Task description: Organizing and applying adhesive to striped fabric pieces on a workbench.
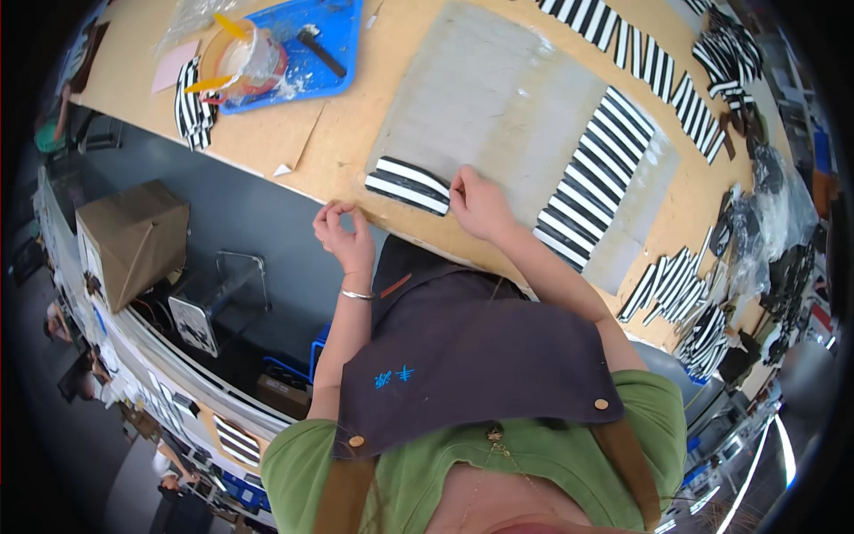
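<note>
A short black-and-white striped strip (pixel 405 185) lies at the near left corner of the grey board (pixel 471 84). Its right end bends up a little where the pinched fingers of my right hand (pixel 480 205) hold it. Just off the table's front edge, my left hand (pixel 345 238) is apart from the strip, thumb and forefinger curled together; whether anything tiny is between them I cannot make out. On the right part of the board, several striped pieces (pixel 596 182) lie side by side in a slanting row.
At the back left, a blue tray (pixel 345 44) carries a messy tub (pixel 245 60) with yellow handles and a dark brush (pixel 322 52). Striped bundles (pixel 196 107) lie beside it. More striped pieces (pixel 672 285) and clear plastic bags (pixel 765 222) crowd the right side. A brown carton (pixel 133 240) stands beyond the table, left.
</note>
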`<state>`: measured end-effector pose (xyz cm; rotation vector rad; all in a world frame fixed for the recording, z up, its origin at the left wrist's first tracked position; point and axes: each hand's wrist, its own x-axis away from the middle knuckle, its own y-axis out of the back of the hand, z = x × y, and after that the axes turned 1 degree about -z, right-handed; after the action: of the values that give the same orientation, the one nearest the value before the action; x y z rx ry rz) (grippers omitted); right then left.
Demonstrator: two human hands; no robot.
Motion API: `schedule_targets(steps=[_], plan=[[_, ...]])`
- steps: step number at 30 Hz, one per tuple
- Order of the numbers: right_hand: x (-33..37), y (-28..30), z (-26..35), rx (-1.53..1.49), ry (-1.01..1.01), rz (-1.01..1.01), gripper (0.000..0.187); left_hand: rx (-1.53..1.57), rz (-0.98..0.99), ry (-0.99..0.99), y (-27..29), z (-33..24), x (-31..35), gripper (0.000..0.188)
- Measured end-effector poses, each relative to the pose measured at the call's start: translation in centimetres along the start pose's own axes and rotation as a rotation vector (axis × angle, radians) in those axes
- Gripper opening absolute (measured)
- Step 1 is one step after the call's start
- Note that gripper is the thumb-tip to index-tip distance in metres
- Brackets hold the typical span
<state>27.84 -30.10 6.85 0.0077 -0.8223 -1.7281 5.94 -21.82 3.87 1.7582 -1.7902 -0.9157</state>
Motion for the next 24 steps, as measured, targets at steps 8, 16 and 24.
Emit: schedule_targets(steps=[8, 16, 24], plan=[[-0.9, -0.7, 0.8, -0.050, 0.183, -0.056, 0.030, -0.006, 0.009, 0.022, -0.2, -0.3, -0.6, 0.013], [-2.7, -0.1, 1.0, -0.053, 0.145, 0.305, 0.028, -0.007, -0.058, -0.136, -1.0, -0.1, -8.2, 0.012], [-7.9, 9.5, 4.8, -0.486, -0.002, 0.386, 0.024, -0.148, 0.065, -0.371, -3.9, -1.1, -12.3, 0.012]])
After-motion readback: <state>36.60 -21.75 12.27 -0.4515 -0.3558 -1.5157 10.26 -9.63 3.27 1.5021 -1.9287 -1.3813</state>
